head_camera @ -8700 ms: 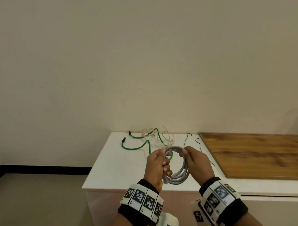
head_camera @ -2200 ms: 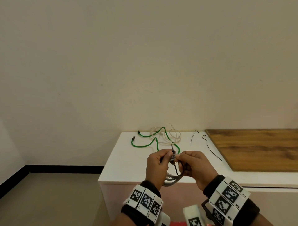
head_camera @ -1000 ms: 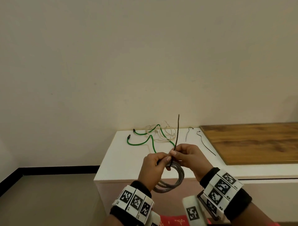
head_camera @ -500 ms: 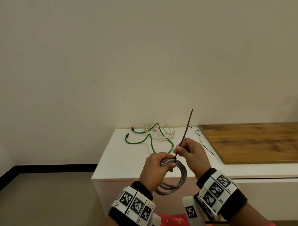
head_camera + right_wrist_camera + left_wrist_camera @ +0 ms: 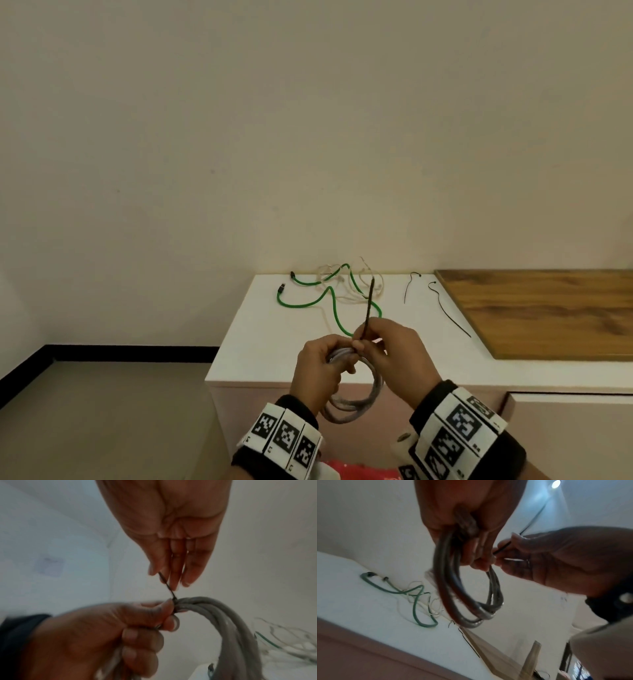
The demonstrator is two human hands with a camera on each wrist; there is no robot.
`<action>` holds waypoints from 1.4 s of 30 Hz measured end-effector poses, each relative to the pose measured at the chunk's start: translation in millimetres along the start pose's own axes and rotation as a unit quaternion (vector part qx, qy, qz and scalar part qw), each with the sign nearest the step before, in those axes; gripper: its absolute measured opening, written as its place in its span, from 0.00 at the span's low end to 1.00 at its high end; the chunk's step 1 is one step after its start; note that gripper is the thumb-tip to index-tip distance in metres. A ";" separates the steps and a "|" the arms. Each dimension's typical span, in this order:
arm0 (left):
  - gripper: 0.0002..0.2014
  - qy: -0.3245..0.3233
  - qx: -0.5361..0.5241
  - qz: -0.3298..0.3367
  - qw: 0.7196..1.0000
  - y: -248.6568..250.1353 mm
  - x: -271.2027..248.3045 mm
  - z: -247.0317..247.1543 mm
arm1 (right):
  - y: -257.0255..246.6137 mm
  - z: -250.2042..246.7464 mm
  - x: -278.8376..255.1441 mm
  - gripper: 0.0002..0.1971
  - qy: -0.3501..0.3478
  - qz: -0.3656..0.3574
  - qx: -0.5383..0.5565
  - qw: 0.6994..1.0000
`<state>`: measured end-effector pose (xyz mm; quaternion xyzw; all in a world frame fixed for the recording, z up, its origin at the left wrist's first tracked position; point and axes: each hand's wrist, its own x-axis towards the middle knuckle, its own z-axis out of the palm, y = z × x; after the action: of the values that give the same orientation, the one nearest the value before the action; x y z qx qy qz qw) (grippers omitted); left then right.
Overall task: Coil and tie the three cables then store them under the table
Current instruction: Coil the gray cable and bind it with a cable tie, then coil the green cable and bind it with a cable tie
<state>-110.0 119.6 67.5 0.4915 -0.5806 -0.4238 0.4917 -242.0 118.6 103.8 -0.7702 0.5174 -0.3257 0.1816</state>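
My left hand (image 5: 320, 368) grips the top of a coiled grey cable (image 5: 356, 406) held in the air in front of the white table (image 5: 274, 342). A black zip tie (image 5: 368, 308) is wrapped round the coil at that spot, and my right hand (image 5: 383, 346) pinches its tail, which sticks up. The right wrist view shows the tie (image 5: 167, 584) running from my fingertips down to the grey coil (image 5: 214, 609). A green cable (image 5: 315, 298) and a thin whitish cable (image 5: 352, 291) lie loose and tangled at the table's back.
Two more black zip ties (image 5: 409, 286) (image 5: 445, 308) lie on the white top beside a wooden board (image 5: 548, 311) to the right. A wall stands behind the table. Open floor (image 5: 102, 411) lies to the left.
The zip tie went round the coil and its tail was pulled up. In the last half second my right hand slid down the tail toward the coil, and the tail swung left.
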 end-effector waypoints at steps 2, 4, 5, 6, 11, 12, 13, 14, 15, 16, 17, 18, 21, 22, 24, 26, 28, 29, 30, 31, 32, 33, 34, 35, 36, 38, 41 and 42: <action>0.05 0.029 -0.049 -0.048 0.997 -10.9 7.8 -12.6 | 9.9 5.4 7.5 0.13 -0.030 0.073 0.048 0.996; 0.06 0.064 -0.106 -0.086 0.989 -21.4 16.0 -27.7 | 18.8 21.0 12.1 0.19 -0.109 0.161 0.122 0.973; 0.06 0.078 -0.129 -0.098 0.984 -24.9 20.0 -34.7 | 22.5 31.1 13.4 0.19 -0.153 0.202 0.177 0.951; 0.06 0.092 -0.141 -0.108 0.980 -28.1 23.6 -41.5 | 24.6 41.8 14.6 0.17 -0.181 0.233 0.232 0.927; 0.02 0.156 -0.129 -0.172 0.964 -52.7 47.9 -75.9 | 20.6 92.5 45.8 0.10 -0.186 0.290 0.364 0.865; 0.02 0.168 -0.120 -0.184 0.961 -60.6 54.7 -84.8 | 18.6 102.8 56.5 0.11 -0.187 0.299 0.372 0.858; 0.03 0.178 -0.106 -0.191 0.960 -66.9 60.7 -92.5 | 17.3 111.0 65.7 0.12 -0.187 0.309 0.381 0.851; 0.05 0.188 -0.089 -0.194 0.959 -75.0 68.6 -102.7 | 16.0 121.0 76.9 0.12 -0.194 0.316 0.387 0.845; 0.06 0.192 -0.070 -0.196 0.959 -82.3 74.6 -110.8 | 16.1 128.5 85.1 0.13 -0.198 0.320 0.390 0.840; 0.06 0.191 -0.045 -0.200 0.960 -89.3 80.2 -118.4 | 16.4 136.3 93.0 0.13 -0.204 0.321 0.388 0.839; 0.07 0.193 -0.019 -0.205 0.959 -98.6 87.2 -126.5 | 17.7 146.0 102.3 0.14 -0.213 0.323 0.382 0.839; 0.11 0.194 0.008 -0.218 0.956 -105.6 91.7 -132.6 | 19.2 153.2 109.3 0.14 -0.221 0.326 0.373 0.840; 0.19 0.211 0.045 -0.251 0.944 -128.6 104.4 -147.9 | 25.3 173.1 127.4 0.16 -0.235 0.339 0.362 0.836; 0.19 0.206 0.056 -0.255 0.943 -133.8 107.6 -151.1 | 28.1 179.3 132.1 0.16 -0.240 0.344 0.359 0.834; 0.20 0.182 0.077 -0.256 0.946 -142.9 111.7 -153.9 | 33.6 187.6 137.3 0.16 -0.246 0.353 0.345 0.834; 0.20 0.159 0.088 -0.257 0.949 -150.1 112.5 -156.2 | 38.6 192.4 138.7 0.16 -0.252 0.357 0.327 0.838; 0.18 0.155 0.085 -0.256 0.950 -158.0 113.5 -157.8 | 42.6 194.0 138.5 0.15 -0.266 0.347 0.302 0.847; 0.17 0.158 0.079 -0.254 0.951 -160.7 114.0 -157.8 | 44.2 193.1 138.5 0.14 -0.272 0.338 0.291 0.853; 0.16 0.163 0.075 -0.252 0.951 -162.5 113.5 -157.9 | 44.7 190.2 137.9 0.13 -0.273 0.332 0.288 0.856; 0.15 0.169 0.068 -0.249 0.951 -164.2 113.2 -158.0 | 44.9 185.7 138.2 0.11 -0.262 0.338 0.299 0.853; 0.15 0.173 0.059 -0.246 0.952 -164.7 112.5 -157.7 | 46.6 180.1 138.8 0.09 -0.238 0.337 0.308 0.857; 0.13 0.179 0.050 -0.243 0.952 -163.9 111.9 -157.5 | 49.9 174.0 141.3 0.07 -0.196 0.320 0.294 0.879; 0.12 0.188 0.048 -0.240 0.951 -161.9 111.1 -156.5 | 55.5 166.9 144.9 0.06 -0.135 0.287 0.253 0.914; 0.10 0.203 0.061 -0.231 0.950 -159.8 110.4 -156.5 | 61.8 160.6 149.8 0.08 -0.070 0.251 0.202 0.944; 0.08 0.220 0.087 -0.214 0.948 -156.8 110.1 -156.4 | 67.8 153.6 154.9 0.09 -0.012 0.222 0.147 0.964; 0.06 0.253 0.138 -0.165 0.943 -147.2 110.8 -153.8 | 78.1 141.8 162.7 0.08 0.012 0.200 0.059 0.978; 0.06 0.274 0.153 -0.098 0.944 -124.9 115.2 -142.8 | 86.5 130.4 170.3 0.17 -0.132 0.253 0.085 0.954; 0.06 0.268 0.143 -0.087 0.949 -116.1 117.1 -137.0 | 87.7 125.6 170.2 0.19 -0.153 0.267 0.104 0.946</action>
<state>39.2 -15.5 -6.2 0.7008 -0.4369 -0.2297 0.5151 -172.0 -79.4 12.4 -0.6213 0.6330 -0.1955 0.4183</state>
